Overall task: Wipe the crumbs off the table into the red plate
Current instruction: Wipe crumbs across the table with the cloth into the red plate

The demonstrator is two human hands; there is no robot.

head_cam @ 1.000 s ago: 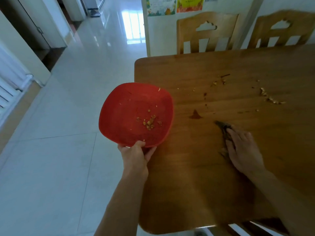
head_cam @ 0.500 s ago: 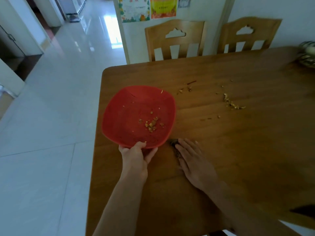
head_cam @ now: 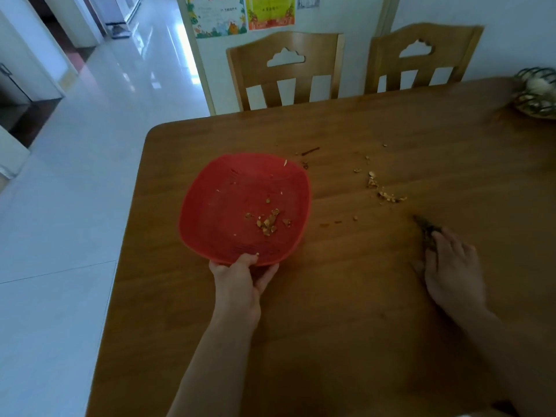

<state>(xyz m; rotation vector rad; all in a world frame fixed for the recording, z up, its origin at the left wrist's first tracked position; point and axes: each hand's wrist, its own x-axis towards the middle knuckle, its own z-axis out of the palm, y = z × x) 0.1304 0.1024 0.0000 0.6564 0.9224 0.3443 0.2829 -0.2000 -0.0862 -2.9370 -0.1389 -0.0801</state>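
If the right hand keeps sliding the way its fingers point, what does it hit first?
Probably the line of crumbs just ahead of the right hand and its dark cloth; bare table lies between. The exact heading is uncertain.

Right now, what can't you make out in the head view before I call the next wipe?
- The dark cloth: mostly hidden under the right hand, and motion-blurred.
- Wire basket: cut off by the right edge; contents unclear.
- Left hand grip on the red plate: fingers under the rim hidden.
- Crumbs on the table: the small specks are too small to count.
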